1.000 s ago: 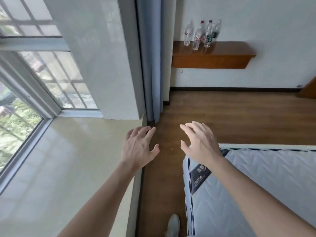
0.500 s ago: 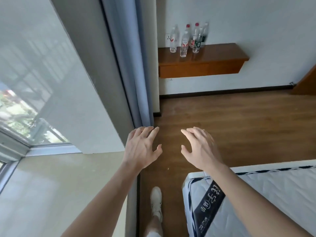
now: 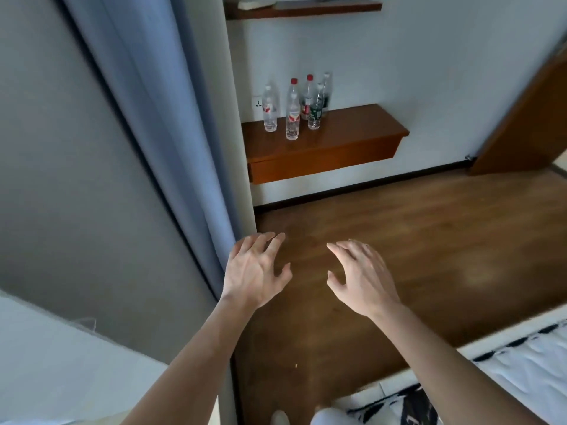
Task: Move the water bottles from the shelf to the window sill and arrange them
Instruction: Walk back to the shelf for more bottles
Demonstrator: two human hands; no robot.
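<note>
Upper middle of the frame, on the wooden shelf (image 3: 337, 142): the water bottles (image 3: 293, 110), five by my count, all upright and bunched toward the shelf's left end. Red-capped bottle (image 3: 292, 118) out front near the shelf edge, a pale-capped bottle (image 3: 270, 110) just left of it, a green-labelled bottle (image 3: 315, 110) just right. Two more tucked behind, close to the white wall. Too tightly grouped to say which ones actually touch.

Down in the centre of the frame: left grip (image 3: 256, 271) and right grip (image 3: 362, 277), side by side but apart, hovering over the wooden floor (image 3: 414, 240) and well short of the shelf. Both spread wide and a bit bent, backs up, clutching nothing. Left one right next to the bottom edge of the blue curtain (image 3: 171, 118); can't tell if brushing it or not.

Further out: a wall socket (image 3: 258, 103) just left of the bottles, a second wooden shelf (image 3: 303, 9) at the very top, a brown door (image 3: 527, 118) along the right edge. Grey wall (image 3: 76, 179) filling the left side. Window sill (image 3: 46, 357) way down in the lower left corner, just a pale slab, well apart from the bottles. White quilted mattress (image 3: 521, 372) with dark trim in the lower right, plus a light shoe (image 3: 279, 418) poking in at the bottom edge.
</note>
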